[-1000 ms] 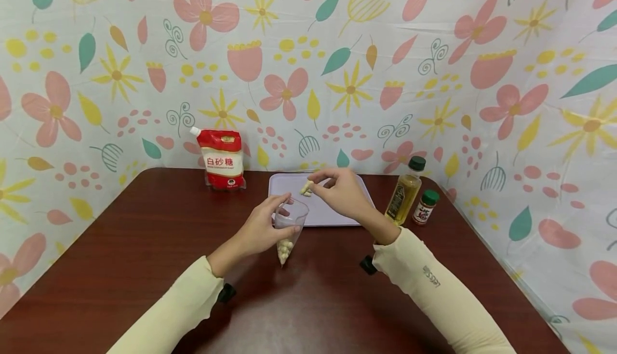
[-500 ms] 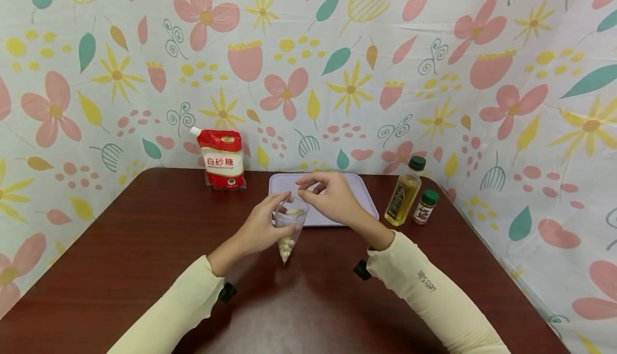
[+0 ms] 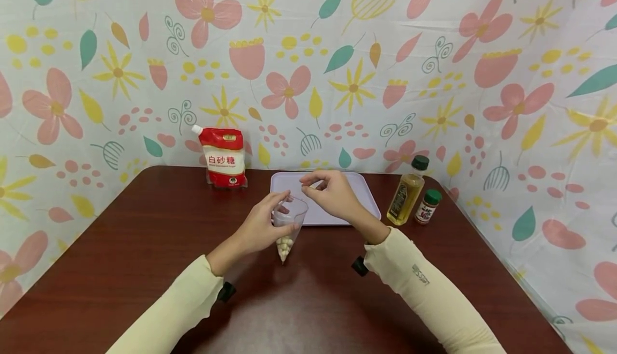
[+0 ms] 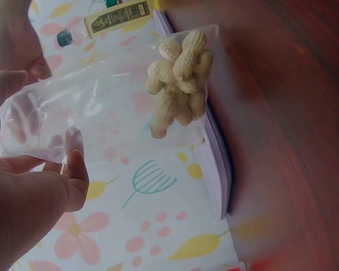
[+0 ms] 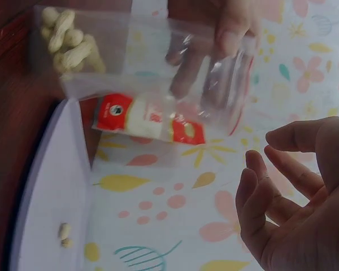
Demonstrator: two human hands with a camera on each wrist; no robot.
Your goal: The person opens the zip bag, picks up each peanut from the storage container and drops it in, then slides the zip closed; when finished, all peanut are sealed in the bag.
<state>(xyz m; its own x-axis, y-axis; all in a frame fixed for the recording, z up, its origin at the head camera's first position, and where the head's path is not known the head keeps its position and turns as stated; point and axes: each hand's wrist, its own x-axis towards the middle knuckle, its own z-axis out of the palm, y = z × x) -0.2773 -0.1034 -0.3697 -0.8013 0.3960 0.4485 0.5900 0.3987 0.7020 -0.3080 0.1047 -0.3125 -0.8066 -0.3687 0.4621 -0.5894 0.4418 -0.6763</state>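
Observation:
My left hand (image 3: 262, 224) grips a clear plastic zip bag (image 3: 295, 217) near its top and keeps the mouth spread. Several unshelled peanuts (image 4: 181, 73) are gathered at the bottom of the bag, which hangs over the dark table. My right hand (image 3: 330, 196) is just right of the bag's mouth, above the lilac tray (image 3: 356, 204). In the right wrist view its fingers are loosely bent and apart, with nothing between them. A peanut (image 5: 65, 234) lies on the tray in that view; in the head view my right hand hides this part.
A red and white sugar pouch (image 3: 224, 158) stands at the back left of the wooden table (image 3: 144, 247). An oil bottle (image 3: 407, 193) and a small green-capped jar (image 3: 428, 206) stand right of the tray. A flowered cloth (image 3: 308, 65) hangs behind the table.
My right hand brought a peanut from above the tray to the bag's mouth and let it go inside. It has since drawn slightly right, while my left hand stayed nearly still.

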